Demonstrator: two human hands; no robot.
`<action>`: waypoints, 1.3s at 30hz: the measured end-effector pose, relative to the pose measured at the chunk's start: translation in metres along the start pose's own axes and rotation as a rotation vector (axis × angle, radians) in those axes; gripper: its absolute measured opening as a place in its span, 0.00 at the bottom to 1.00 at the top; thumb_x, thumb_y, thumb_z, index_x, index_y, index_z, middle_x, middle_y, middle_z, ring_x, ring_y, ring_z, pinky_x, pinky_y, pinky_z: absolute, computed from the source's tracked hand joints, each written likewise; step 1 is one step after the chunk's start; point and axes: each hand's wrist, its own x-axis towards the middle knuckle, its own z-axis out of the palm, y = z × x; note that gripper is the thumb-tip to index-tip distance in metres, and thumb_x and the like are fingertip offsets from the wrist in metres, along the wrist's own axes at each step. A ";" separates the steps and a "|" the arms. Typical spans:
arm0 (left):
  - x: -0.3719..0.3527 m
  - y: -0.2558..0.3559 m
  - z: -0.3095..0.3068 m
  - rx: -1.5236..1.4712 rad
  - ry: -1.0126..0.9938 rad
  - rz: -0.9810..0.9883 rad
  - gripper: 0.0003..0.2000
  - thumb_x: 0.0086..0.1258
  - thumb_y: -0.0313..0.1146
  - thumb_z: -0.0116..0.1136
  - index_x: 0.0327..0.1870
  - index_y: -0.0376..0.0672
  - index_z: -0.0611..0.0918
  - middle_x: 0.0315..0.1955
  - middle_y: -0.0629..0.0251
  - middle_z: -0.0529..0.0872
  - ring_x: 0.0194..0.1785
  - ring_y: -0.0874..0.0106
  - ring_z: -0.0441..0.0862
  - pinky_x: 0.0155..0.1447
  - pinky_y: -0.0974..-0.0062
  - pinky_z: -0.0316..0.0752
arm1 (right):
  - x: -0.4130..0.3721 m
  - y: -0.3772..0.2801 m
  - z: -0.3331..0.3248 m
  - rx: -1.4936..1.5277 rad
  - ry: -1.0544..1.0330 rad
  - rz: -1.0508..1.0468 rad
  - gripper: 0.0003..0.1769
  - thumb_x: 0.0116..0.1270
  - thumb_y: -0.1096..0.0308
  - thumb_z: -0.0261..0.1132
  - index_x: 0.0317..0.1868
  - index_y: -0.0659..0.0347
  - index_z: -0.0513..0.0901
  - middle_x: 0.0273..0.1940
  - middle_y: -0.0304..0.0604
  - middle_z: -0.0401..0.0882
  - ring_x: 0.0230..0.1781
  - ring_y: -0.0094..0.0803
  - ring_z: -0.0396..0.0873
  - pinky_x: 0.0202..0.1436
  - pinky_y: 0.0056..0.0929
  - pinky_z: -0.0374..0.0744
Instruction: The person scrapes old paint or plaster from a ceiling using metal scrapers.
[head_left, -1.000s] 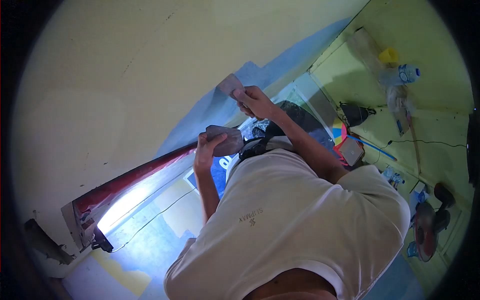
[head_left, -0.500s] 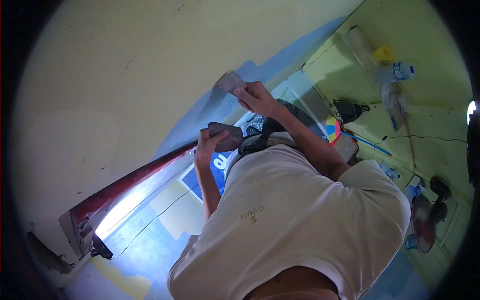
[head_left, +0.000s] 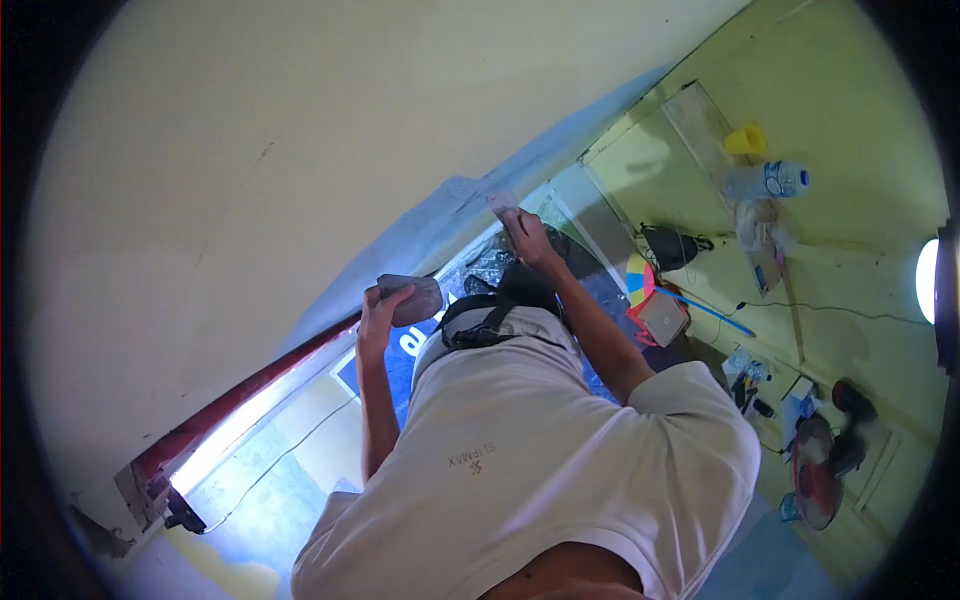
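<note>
My right hand grips a flat putty spreader, its blade right at the lower part of the pale wall, by the blue painted band. In my left hand is a second, darker putty spreader, roughly trapezoid, with its broad face turned up. Fingers close round its left edge, thumb on top. Both hands are out in front of my waist, the left one lower and nearer the red-trimmed edge.
A lit tube lamp lies along the left, its cable trailing across the floor. To the right are a fan, a shelf board with a plastic bottle and yellow cup, and a blue stick.
My right hand with its spreader has moved down the wall, off the blue band's middle. The left spreader is still held, and the whole view has shifted slightly.
</note>
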 end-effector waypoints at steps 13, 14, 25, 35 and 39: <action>-0.002 0.024 0.051 0.004 0.201 -0.191 0.14 0.57 0.35 0.71 0.40 0.37 0.84 0.40 0.61 0.83 0.44 0.70 0.80 0.52 0.71 0.72 | 0.036 -0.010 -0.005 0.322 -0.074 -0.012 0.26 0.76 0.47 0.52 0.29 0.62 0.73 0.16 0.31 0.66 0.14 0.18 0.65 0.17 0.23 0.64; -0.007 0.034 0.061 -0.006 0.222 -0.188 0.14 0.57 0.36 0.71 0.39 0.36 0.84 0.38 0.62 0.84 0.42 0.70 0.80 0.51 0.71 0.73 | 0.035 -0.006 -0.005 0.360 -0.091 0.024 0.27 0.76 0.47 0.52 0.30 0.63 0.74 0.17 0.32 0.68 0.15 0.18 0.66 0.18 0.23 0.65; -0.002 0.035 0.076 -0.094 0.142 -0.151 0.12 0.56 0.32 0.70 0.38 0.35 0.84 0.34 0.62 0.86 0.38 0.72 0.82 0.47 0.73 0.75 | 0.037 -0.010 -0.017 0.375 -0.041 0.041 0.24 0.76 0.50 0.54 0.31 0.63 0.74 0.18 0.30 0.68 0.16 0.16 0.65 0.18 0.21 0.63; 0.007 0.042 0.083 -0.105 0.111 -0.169 0.13 0.57 0.32 0.70 0.39 0.35 0.83 0.35 0.61 0.86 0.39 0.72 0.83 0.48 0.73 0.76 | 0.046 -0.016 -0.026 0.145 -0.081 -0.016 0.25 0.76 0.49 0.54 0.31 0.65 0.77 0.19 0.32 0.69 0.19 0.18 0.66 0.22 0.23 0.67; 0.004 0.039 0.084 -0.091 0.126 -0.156 0.12 0.57 0.31 0.69 0.39 0.34 0.84 0.35 0.61 0.87 0.37 0.73 0.83 0.46 0.74 0.76 | 0.049 0.002 -0.032 0.227 -0.044 -0.044 0.26 0.76 0.48 0.54 0.30 0.64 0.75 0.18 0.32 0.69 0.18 0.19 0.66 0.21 0.25 0.67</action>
